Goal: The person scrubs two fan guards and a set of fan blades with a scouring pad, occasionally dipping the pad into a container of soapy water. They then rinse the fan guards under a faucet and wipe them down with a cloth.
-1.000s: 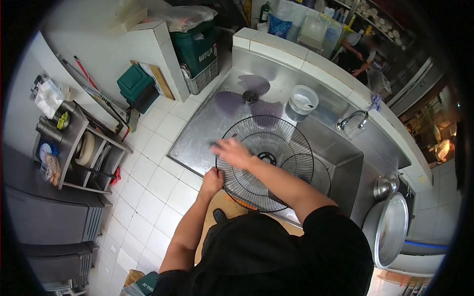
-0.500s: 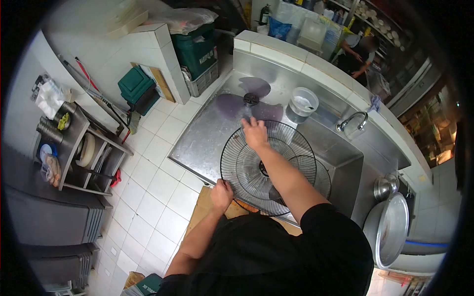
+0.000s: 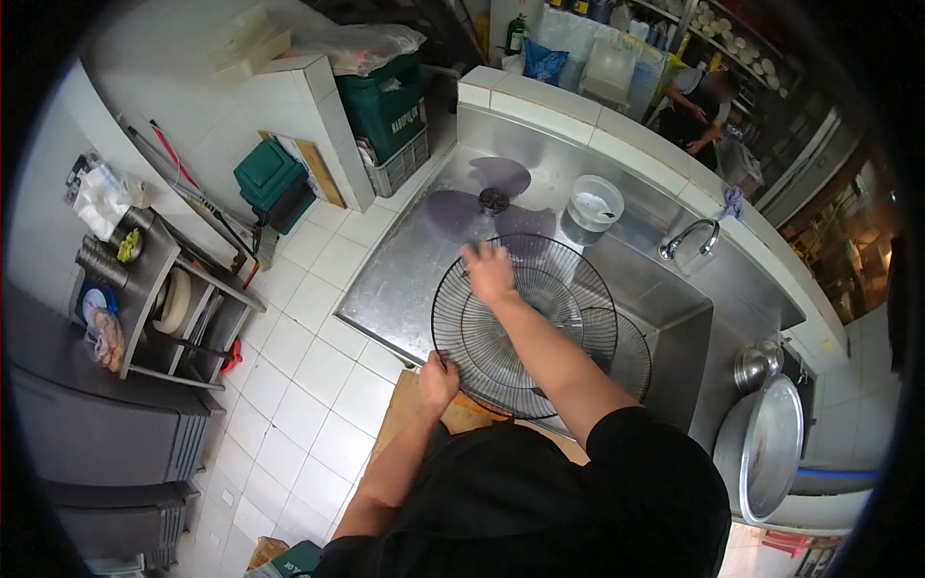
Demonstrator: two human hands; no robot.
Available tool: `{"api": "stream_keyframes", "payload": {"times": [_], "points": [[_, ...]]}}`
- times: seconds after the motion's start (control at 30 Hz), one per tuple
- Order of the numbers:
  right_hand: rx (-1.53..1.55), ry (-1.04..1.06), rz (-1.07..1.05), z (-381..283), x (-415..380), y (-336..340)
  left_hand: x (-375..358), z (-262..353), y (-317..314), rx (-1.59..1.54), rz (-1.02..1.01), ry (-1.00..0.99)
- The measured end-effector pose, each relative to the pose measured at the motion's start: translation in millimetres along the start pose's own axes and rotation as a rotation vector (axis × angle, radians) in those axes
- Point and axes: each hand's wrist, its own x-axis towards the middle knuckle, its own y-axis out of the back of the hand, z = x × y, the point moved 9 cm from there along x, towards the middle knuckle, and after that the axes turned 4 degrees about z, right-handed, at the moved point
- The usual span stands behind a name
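Note:
A round black wire fan grille (image 3: pixel 578 289) is held tilted over the steel sink and its drainboard. My left hand (image 3: pixel 439 382) is closed round the grille's near left rim. Over the upper left wires lies my right hand (image 3: pixel 491 276), its fingers smeared by motion; whether anything is under them is hidden. A second wire grille (image 3: pixel 634 361) shows beneath the first, in the sink basin. Beyond the right hand, a purple translucent fan blade (image 3: pixel 453 214) with a dark hub lies on the drainboard.
A clear plastic tub (image 3: pixel 593 207) of water stands beside the blade. Right of it is a curved faucet (image 3: pixel 694 236). Metal bowls (image 3: pixel 756 366) and a large basin (image 3: pixel 776 448) sit at the right. A shelf cart (image 3: pixel 178 308) stands left; another person (image 3: pixel 696 111) is beyond the wall.
My right hand has shifted slightly left over the grille and is now blurred. My left hand keeps its hold on the rim. The whole view has tilted slightly.

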Motion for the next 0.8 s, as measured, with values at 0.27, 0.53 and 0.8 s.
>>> {"api": "stream_keyframes", "payload": {"times": [0.27, 0.53, 0.8], "points": [[0.304, 0.744, 0.024, -114.3, -88.4, 20.7, -20.7, -6.7, -5.5, 0.021, 0.030, 0.021], [0.132, -0.035, 0.260, 14.3, -5.0, 11.3, -35.8, -13.3, -18.9, 0.099, -0.075, -0.040], [0.230, 0.517, -0.033, -92.0, -83.8, -4.4, 33.3, -36.8, -11.0, -0.052, -0.128, -0.025]]}}
